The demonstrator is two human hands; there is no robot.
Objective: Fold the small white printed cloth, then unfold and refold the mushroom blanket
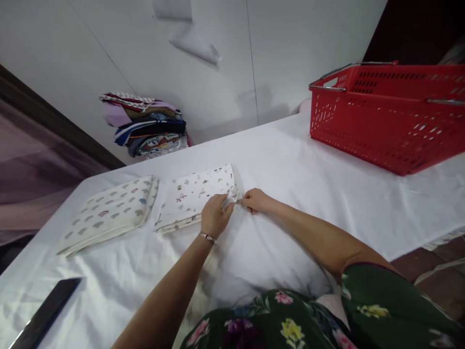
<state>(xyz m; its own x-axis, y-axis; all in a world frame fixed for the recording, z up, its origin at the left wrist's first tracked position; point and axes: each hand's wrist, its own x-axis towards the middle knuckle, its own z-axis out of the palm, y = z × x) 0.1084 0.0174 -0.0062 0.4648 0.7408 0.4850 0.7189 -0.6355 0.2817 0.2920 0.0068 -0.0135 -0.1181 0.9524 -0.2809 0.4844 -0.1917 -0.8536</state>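
Observation:
My left hand (213, 216) and my right hand (254, 200) meet at the right edge of a folded white cloth with small prints (194, 194). Both hands pinch a small crinkled clear wrapper (231, 198) between their fingers. A thin bracelet circles my left wrist. The folded cloth lies flat on the white-covered table (290, 184). To its left rests a second folded cloth with grey heart prints (109, 213), touched by neither hand.
A red plastic basket (390, 114) with metal handles stands at the table's far right. A stack of folded colourful fabrics (147, 126) sits against the white wall behind the table. A dark flat object (47, 312) lies at the near left corner.

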